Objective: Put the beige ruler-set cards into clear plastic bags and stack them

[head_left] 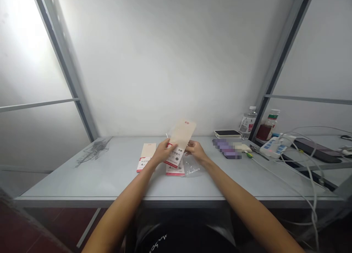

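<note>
So the left hand (163, 150) pinches a tilted cream packet (184, 134), right hand (197, 151) by its edge (can't tell if gripping), lower packet (175, 171) on the bench (112, 181).

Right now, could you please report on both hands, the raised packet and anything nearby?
Left hand holding raised packet, tilted. Right hand at its right edge, grip unclear. Lower packet partly covered beneath, clear plastic beside it.

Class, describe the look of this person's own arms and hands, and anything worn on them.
The left forearm and right forearm are bare, with no sleeves in view. The left hand and right hand are ungloved; no watch or bracelet shows. Below, black clothing bears white handwriting-style lettering.
</note>
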Demonstrator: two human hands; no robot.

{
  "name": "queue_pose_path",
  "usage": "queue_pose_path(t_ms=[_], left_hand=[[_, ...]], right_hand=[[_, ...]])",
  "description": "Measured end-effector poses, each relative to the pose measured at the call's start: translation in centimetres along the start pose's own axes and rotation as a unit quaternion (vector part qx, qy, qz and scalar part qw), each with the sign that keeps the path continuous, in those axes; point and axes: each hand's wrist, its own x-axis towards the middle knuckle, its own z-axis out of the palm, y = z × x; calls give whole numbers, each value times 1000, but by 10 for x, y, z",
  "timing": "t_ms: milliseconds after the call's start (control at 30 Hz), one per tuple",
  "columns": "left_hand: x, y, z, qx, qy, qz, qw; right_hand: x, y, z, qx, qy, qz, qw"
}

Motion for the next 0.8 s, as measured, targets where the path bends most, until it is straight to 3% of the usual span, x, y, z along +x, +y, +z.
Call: queue_pose_path(t_ms=[300, 800], left_hand=[[4, -3, -4, 0, 25, -16, 1000], [11, -25, -10, -132, -25, -146, 980]], right_hand=[[5, 5, -4, 53, 44, 14, 998], [-1, -3, -6, 153, -14, 65, 986]])
